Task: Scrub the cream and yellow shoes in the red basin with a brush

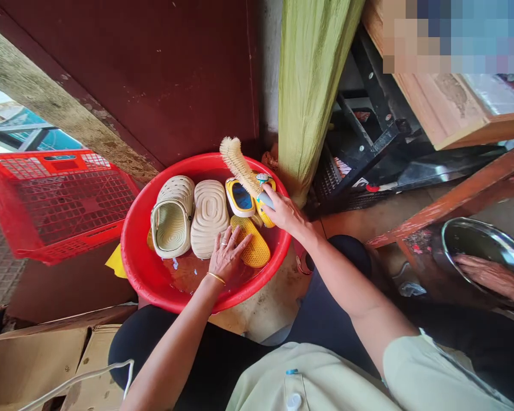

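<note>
While your head view is looking down into a red basin [133,260], your right hand [285,212] is gripping a brush [240,165], wrapped around its grey handle, and the pale bristles are slanting away and leftward from that grip, over a small blue-lined clog [241,200]. Your left hand [226,254] is lying flat with its fingers spread, nearer you and left of the right grip, resting over a yellow sole [256,248]; I cannot tell how hard it is pressing. Just left of those fingers, a beige sole [209,211] is facing up, and farther left a cream clog [171,220] is showing its opening. Your brush is probably feeling light, with a stiff handle and springy bristles; if wetness is making it slippery, mid-handle is likely offering the surest hold. The yellow sole is probably bending a little and sliding when wet, so its side edges are likely giving your left hand better purchase.
</note>
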`<state>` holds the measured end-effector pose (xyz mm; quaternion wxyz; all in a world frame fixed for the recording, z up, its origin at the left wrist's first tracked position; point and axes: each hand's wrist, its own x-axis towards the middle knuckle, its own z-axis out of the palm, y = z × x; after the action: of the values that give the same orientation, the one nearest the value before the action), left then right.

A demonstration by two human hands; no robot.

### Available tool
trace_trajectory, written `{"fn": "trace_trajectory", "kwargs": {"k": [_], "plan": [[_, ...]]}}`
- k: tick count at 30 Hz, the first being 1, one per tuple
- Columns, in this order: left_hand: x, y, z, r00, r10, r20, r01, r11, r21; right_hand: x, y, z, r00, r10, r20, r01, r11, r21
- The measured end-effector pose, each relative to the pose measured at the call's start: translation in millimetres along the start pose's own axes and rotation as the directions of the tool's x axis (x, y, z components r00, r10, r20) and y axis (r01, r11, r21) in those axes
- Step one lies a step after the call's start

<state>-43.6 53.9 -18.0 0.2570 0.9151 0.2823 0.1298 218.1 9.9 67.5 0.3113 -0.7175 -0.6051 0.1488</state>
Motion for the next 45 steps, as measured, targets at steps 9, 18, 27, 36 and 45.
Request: {"fn": "trace_trajectory", "kwargs": {"k": [9,18,27,36,45], "plan": [[9.1,1.0,-32.2,1.0,0.007,0.015,-0.006,0.993,-0.118,-6.9,-8.9,3.3,0.998,-0.047,-0.029,0.049,0.997,0.067],[12.8,16.5,-66.7,0.914,-0.395,-0.095,0.16,0.565,-0.809,-13.9,-2.8,21.5,1.0,0.008,0.004,-0.008,0.978,0.209],[15.3,0.2,-73.4,0.662,-0.733,-0.159,0.056,0.26,-0.964,-28.2,-26.9,51.9,0.994,-0.067,0.082,0.037,0.945,0.326],[0.1,-20.6,-96.7,0.641,-0.678,-0.359,0.375,0.685,-0.625,-39.8,-38.4,67.7,0.969,-0.146,0.201,0.126,0.986,0.108],[-7.7,-25.9,-38.0,0.824,-0.534,-0.19,0.426,0.805,-0.412,-33.6,-29.9,72.7,0.959,-0.062,0.278,0.053,0.998,0.04]]}}
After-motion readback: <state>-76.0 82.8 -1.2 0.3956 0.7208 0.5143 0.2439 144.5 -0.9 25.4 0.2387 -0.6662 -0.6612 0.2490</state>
